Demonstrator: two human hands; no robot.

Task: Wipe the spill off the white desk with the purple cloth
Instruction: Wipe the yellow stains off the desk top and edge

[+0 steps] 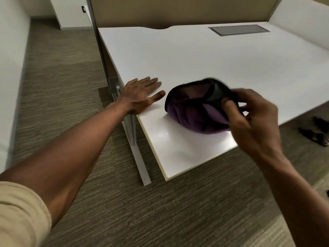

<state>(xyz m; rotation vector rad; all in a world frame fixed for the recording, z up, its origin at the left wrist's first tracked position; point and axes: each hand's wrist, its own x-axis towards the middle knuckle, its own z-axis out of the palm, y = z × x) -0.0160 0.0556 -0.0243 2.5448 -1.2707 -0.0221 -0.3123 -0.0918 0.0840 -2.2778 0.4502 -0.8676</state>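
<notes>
The left hand [140,95] lies flat on the white table [204,57], palm down, with the fingers spread wide and holding nothing. It rests at the near left edge of the table, and the bare forearm reaches to it from the lower left corner, where a rolled beige sleeve [21,214] shows.

The right hand [252,120] holds the purple cloth [194,111] from the right side. The thumb and the fingers are bent and pinch the cloth at its dark border, so this hand is closed on the cloth. The hand and the upper part of the cloth are a little blurred. The cloth is bunched into a round shape with a black hem along the top; the purple part hangs lower and is touching the table or just above it, I cannot tell which. The cloth is over the near part of the table, just beside the thumb of the left hand but apart from it.

I cannot make out a spill on the table; the surface near the cloth only shines a little.

At the far right of the table there is a grey cable hatch [239,29] set into the top. Behind the table stands a beige partition panel [178,11]. A white table leg [137,148] goes down to the striped brown carpet [58,82]. Under the table at the right, a pair of dark sandals [315,131] lies on the floor.
</notes>
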